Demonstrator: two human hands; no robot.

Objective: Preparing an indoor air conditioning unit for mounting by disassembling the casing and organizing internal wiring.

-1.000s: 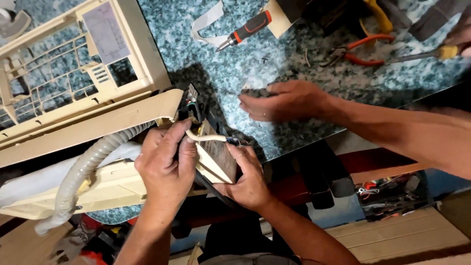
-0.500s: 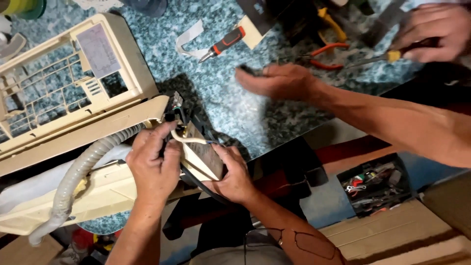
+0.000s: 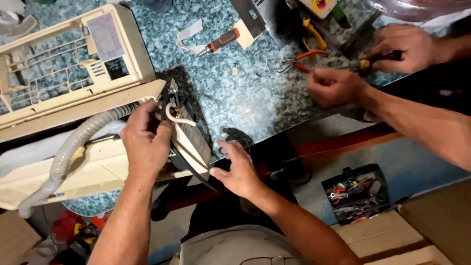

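The left hand [image 3: 144,145] is gripping the beige control box [image 3: 189,142] at the end of the air conditioner housing [image 3: 73,167], fingers closed around its top by the white wire loop [image 3: 176,119]. The right hand [image 3: 238,169] is resting open, fingertips touching the box's lower edge. A co-worker's hands [image 3: 336,86] are working near the orange pliers [image 3: 299,61] on the speckled countertop [image 3: 245,98].

Speckled blue-green worktop [image 3: 235,98]: cream plastic housing [image 3: 73,73], red-handled screwdriver [image 3: 218,43], orange pliers [image 3: 299,59], small parts.
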